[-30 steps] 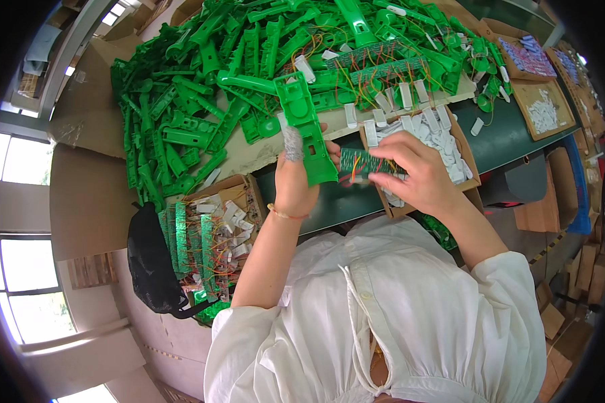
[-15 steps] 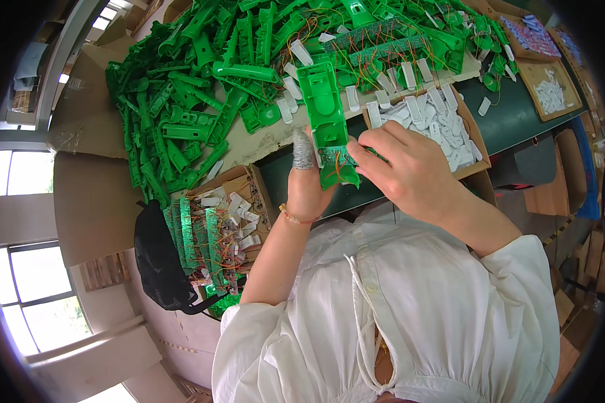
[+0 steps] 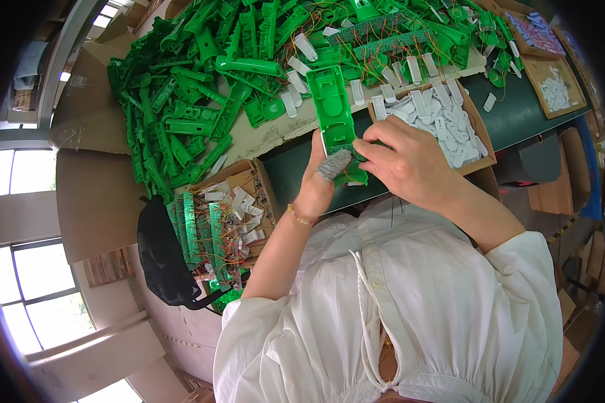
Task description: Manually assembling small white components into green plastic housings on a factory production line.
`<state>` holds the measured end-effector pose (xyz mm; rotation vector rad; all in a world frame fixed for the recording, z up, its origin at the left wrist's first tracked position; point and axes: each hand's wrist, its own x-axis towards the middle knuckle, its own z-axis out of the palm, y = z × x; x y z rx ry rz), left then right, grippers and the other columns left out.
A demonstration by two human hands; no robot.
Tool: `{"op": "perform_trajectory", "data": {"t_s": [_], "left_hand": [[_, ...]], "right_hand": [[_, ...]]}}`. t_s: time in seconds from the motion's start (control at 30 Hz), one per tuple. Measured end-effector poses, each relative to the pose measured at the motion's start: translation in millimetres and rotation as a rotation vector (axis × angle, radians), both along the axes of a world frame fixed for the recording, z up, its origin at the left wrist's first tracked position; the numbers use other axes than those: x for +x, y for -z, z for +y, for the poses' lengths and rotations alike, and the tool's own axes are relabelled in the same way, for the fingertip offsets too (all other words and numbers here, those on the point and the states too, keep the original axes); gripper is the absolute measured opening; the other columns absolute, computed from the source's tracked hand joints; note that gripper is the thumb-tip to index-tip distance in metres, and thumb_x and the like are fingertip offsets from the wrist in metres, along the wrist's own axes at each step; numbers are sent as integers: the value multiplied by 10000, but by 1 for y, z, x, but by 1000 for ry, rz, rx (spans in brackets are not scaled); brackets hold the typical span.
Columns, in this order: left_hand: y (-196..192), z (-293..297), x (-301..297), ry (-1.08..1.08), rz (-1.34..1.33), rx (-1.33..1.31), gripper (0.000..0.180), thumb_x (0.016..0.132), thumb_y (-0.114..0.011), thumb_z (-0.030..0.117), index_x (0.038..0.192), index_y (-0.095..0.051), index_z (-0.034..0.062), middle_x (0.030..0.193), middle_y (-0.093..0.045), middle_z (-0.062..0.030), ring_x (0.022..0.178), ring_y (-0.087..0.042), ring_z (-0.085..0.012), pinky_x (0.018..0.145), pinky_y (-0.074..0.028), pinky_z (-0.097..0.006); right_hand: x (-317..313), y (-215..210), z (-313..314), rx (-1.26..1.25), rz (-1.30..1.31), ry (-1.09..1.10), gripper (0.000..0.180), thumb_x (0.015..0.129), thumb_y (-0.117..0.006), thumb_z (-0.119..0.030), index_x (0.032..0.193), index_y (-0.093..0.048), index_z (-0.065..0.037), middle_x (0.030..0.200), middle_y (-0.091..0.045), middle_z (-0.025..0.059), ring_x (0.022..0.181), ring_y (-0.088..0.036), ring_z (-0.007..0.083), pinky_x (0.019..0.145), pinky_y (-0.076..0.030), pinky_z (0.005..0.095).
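My left hand (image 3: 314, 188) is closed around a green plastic housing (image 3: 334, 104), held with its hollow side up. Grey wrapping covers the thumb, which presses across the housing's near end. A small circuit board (image 3: 341, 148) lies inside that end, partly behind the thumb. My right hand (image 3: 407, 161) is pinched at the housing's right edge beside the board; what lies between the fingertips is hidden. Thin dark wires (image 3: 392, 209) hang below my right hand.
Green housings (image 3: 202, 124) are heaped across the bench's far left. Circuit board strips (image 3: 393, 46) with wires lie at the back. White plastic pieces fill a cardboard box (image 3: 485, 138) to the right. Another box (image 3: 265, 191) on the left holds boards and white parts, beside a black bag (image 3: 161, 258).
My left thumb has come down across the housing's near end, covering part of the board. Both hands and the housing shifted slightly right. Dark wires now show below my right hand.
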<state>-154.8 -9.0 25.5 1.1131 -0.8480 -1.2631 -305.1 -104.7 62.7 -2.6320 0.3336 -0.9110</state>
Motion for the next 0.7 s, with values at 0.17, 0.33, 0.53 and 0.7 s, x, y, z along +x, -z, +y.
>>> {"op": "perform_trajectory", "data": {"t_s": [0.17, 0.33, 0.53, 0.7], "left_hand": [[5, -3, -8, -99, 40, -28, 370, 830, -431, 111, 1193, -362, 83, 1027, -477, -30, 899, -499, -123, 757, -441, -269], [28, -6, -3, -305, -134, -140, 364, 760, -398, 25, 1111, -491, -3, 963, -533, -36, 833, -496, -99, 715, -419, -223], [21, -15, -17, -434, -229, -66, 348, 739, -437, 16, 1070, -533, -33, 908, -570, -48, 752, -496, -96, 641, -418, -223], [13, -25, -28, -653, -522, -177, 275, 765, -540, 15, 1036, -540, -32, 850, -554, -17, 714, -478, -96, 619, -412, -225]], "right_hand": [[-1, 14, -4, 89, -13, -24, 283, 607, -713, -66, 869, -611, -34, 802, -527, 29, 756, -544, 187, 598, -480, 297], [5, 25, 1, 46, 44, 11, 310, 607, -714, -56, 884, -582, -20, 832, -529, 54, 784, -545, 207, 602, -483, 300], [3, 15, 1, -159, 187, 133, 106, 639, -585, -58, 719, -526, -19, 722, -495, 81, 723, -545, 202, 582, -483, 265], [3, 5, 8, -317, 220, 221, 112, 613, -593, -74, 690, -525, -30, 703, -494, 72, 713, -546, 197, 528, -483, 272]]}}
